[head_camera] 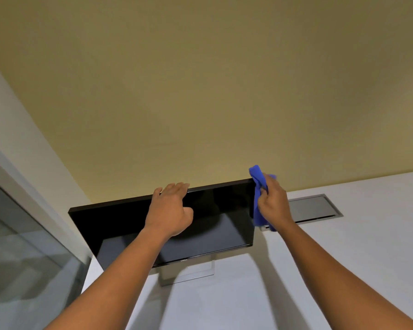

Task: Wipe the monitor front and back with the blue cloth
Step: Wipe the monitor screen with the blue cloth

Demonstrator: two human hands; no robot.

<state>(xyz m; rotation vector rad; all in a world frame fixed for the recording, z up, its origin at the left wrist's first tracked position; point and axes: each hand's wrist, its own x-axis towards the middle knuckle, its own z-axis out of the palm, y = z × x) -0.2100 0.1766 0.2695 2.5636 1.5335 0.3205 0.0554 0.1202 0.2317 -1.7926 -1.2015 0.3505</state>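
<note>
A black monitor [119, 225] with a dark screen stands on a silver stand [188, 275] on the white desk [343, 258]. My left hand [171, 210] grips the monitor's top edge near the middle, fingers curled over the top. My right hand [273, 203] holds the bunched blue cloth [258, 194] against the monitor's right edge, near the upper right corner. The cloth hangs down along that edge. The back of the monitor is hidden.
A grey cable hatch [312, 208] is set in the desk just right of the monitor. A beige wall [200, 91] rises right behind it. A glass partition [22, 258] runs along the left side.
</note>
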